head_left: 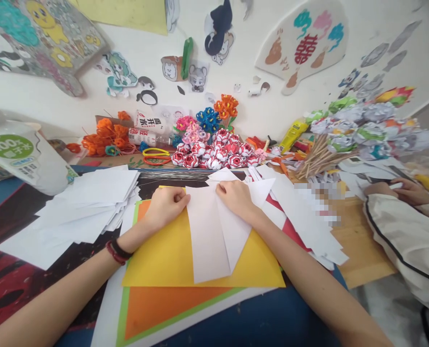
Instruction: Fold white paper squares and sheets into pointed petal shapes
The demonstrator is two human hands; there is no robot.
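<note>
White plastic bottle with a green label (26, 154) stands at far left. To its right lies a loose, fanned stack of white paper sheets (87, 202), apart from the hands. At centre, the left hand (168, 205), a dark band and a reddish band (117, 251) at its wrist, has its fingers curled nearly closed, thumb and forefinger pinching the upper left corner of a creased white paper piece (207, 236). The piece lies over a large yellow paper sheet (156, 260), beneath which shows an orange sheet with a green border (153, 308). Its left part is a long panel; its right part slants up to a point. Whether these are one folded sheet or two cannot be told. The right hand (236, 197) has its fingertips closed on the top edge, near the crease. The step appears to be folding or aligning; setting the crease would call for the left pinch to stay firm while the right fingertips press along the fold. Behind stand red-and-white paper flowers (221, 153). Farther right lie a row of long white paper pieces (297, 212) and, at the edge, another person's hands (409, 190).
</note>
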